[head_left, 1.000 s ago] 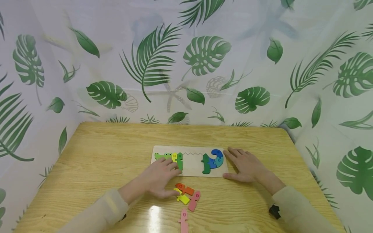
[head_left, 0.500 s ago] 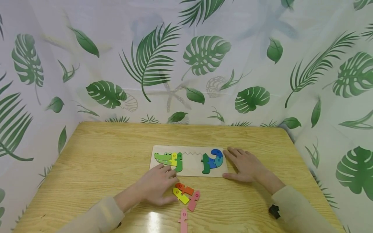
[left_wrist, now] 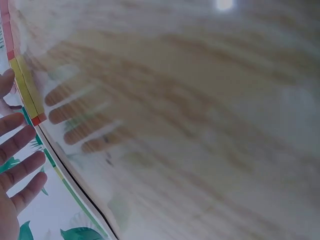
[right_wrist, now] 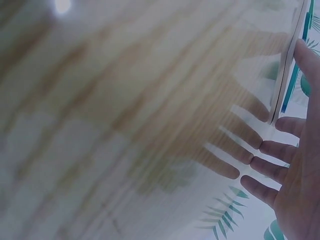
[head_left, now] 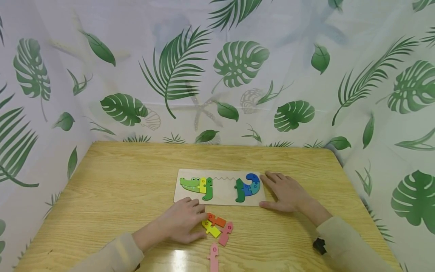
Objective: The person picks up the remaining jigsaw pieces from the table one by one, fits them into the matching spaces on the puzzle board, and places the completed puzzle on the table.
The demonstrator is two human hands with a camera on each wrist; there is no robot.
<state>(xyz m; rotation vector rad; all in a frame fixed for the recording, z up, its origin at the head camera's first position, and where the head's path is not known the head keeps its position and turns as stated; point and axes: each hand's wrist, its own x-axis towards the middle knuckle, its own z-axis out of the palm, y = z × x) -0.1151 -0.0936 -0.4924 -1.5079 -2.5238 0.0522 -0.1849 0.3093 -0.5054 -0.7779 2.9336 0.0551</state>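
A pale wooden puzzle board bears a crocodile: its green head, yellow and green pieces at the left, green and blue tail pieces at the right, bare wood between. My right hand touches the board's right edge, thumb and fingers spread; the right wrist view shows straight fingers. My left hand hovers or rests just below the board, fingertips beside loose orange and yellow pieces. In the left wrist view its fingers are spread, holding nothing.
Two pink pieces lie nearby, one beside the yellow piece and a paler one at the frame's bottom. The wood-grain table backs onto a leaf-printed cloth.
My left hand has drawn off the crocodile's head, down toward the loose pieces, leaving the head and green leg uncovered. My right hand has stayed at the board's edge.
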